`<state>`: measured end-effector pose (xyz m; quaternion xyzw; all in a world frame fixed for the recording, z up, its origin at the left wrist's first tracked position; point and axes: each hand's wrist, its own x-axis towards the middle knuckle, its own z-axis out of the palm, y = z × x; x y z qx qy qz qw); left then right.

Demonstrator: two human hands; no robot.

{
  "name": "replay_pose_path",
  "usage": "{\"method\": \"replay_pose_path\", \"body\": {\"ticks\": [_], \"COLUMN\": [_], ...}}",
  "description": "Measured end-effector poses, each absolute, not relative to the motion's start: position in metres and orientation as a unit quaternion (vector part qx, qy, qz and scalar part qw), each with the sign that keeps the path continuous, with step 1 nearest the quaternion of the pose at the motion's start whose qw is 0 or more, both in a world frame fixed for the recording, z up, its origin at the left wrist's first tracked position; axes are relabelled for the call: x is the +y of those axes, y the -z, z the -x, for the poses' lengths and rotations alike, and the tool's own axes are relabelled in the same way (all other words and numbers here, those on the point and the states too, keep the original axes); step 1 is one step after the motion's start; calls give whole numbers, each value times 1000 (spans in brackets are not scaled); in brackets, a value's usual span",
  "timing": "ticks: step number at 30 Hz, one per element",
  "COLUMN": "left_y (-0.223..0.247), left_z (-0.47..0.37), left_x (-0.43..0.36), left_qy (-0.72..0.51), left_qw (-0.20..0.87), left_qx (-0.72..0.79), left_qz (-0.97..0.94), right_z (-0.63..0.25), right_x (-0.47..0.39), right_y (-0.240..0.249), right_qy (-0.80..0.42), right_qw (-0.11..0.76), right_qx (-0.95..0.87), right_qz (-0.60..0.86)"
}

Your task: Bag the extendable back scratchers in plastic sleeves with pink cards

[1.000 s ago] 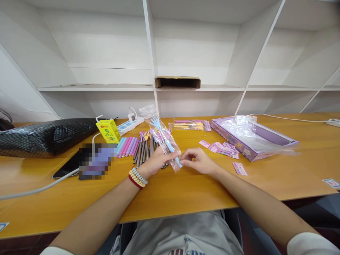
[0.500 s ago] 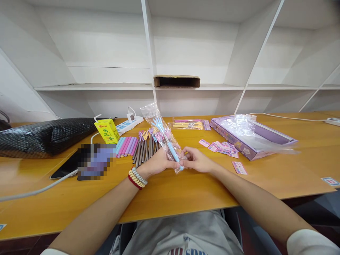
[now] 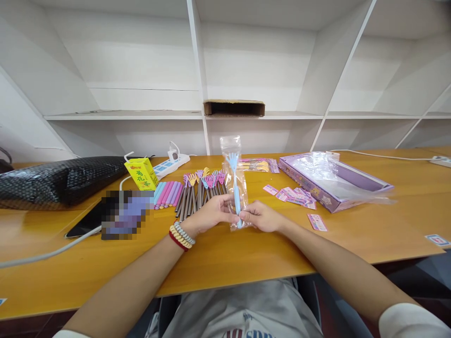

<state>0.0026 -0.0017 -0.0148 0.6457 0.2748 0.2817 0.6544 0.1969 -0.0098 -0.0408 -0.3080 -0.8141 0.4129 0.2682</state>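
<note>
A light-blue back scratcher [image 3: 236,188] with a hand-shaped head stands nearly upright inside a clear plastic bag [image 3: 230,142]. My left hand [image 3: 215,212] pinches the bag and handle from the left. From the right, my right hand [image 3: 261,216] grips the lower end, thumb on the front. Behind my left hand lie several back scratcher heads on metal rods [image 3: 193,197], their hands purple, yellow, pink and blue. Left of these sit coloured handle tubes [image 3: 169,194]. Small printed cards [image 3: 295,195] are scattered right of my right hand.
Bagged back scratchers [image 3: 259,165] lie at the back. A purple box [image 3: 331,203] with clear bags on it stands right. At left are a yellow drink carton [image 3: 141,173], power strip [image 3: 174,165], black wrapped parcel [image 3: 70,180] and a phone [image 3: 88,217]. White shelves rise behind the wooden table.
The bagged back scratcher has swung from a leftward tilt to nearly upright, uncovering more of the coloured heads behind. Both hands still hold its lower end, and my right fingers have shifted slightly.
</note>
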Motion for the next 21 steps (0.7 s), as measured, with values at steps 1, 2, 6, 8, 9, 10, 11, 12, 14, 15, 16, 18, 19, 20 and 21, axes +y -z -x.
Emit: {"method": "replay_pose_path", "body": {"ticks": [1, 2, 6, 8, 9, 10, 11, 12, 14, 15, 16, 18, 19, 20, 21], "left_y": [15, 16, 20, 23, 23, 23, 23, 22, 21, 20, 19, 17, 17, 17, 17], "left_z": [-3, -4, -7, -9, -10, -11, -11, -12, -14, -15, -15, -17, -17, -17, -18], "left_x": [-1, -1, -2, -2, -2, -3, -3, -4, -5, -6, -7, -8, -9, -9, -10], "left_qy": [-292, -300, -316, -330, -335, -339, -342, -344, -352, -359, -367, -380, -385, -389, -392], "left_qw": [651, 648, 625, 608, 601, 597, 595, 593, 584, 580, 577, 576, 577, 578, 577], "left_qx": [276, 278, 297, 316, 325, 335, 343, 351, 365, 369, 371, 372, 373, 372, 370], "left_qz": [-644, -643, -649, -650, -649, -645, -641, -638, -634, -631, -628, -620, -616, -614, -614], "right_z": [-197, -198, -201, -202, -202, -202, -202, -201, -201, -200, -200, -199, -199, -198, -198], "right_x": [-9, -8, -5, -4, -4, -4, -5, -5, -7, -8, -8, -10, -10, -11, -11], "right_y": [41, 40, 40, 41, 41, 42, 42, 42, 41, 41, 40, 39, 39, 39, 39], "right_qy": [-391, -371, -323, -315, -312, -309, -307, -306, -304, -304, -303, -302, -301, -301, -302], "right_qw": [290, 307, 322, 314, 313, 311, 309, 310, 316, 323, 331, 345, 350, 351, 349], "right_qx": [-815, -816, -829, -835, -837, -838, -840, -841, -841, -840, -839, -835, -834, -833, -834], "right_qz": [315, 320, 323, 323, 324, 325, 324, 322, 316, 312, 308, 303, 304, 304, 304]}}
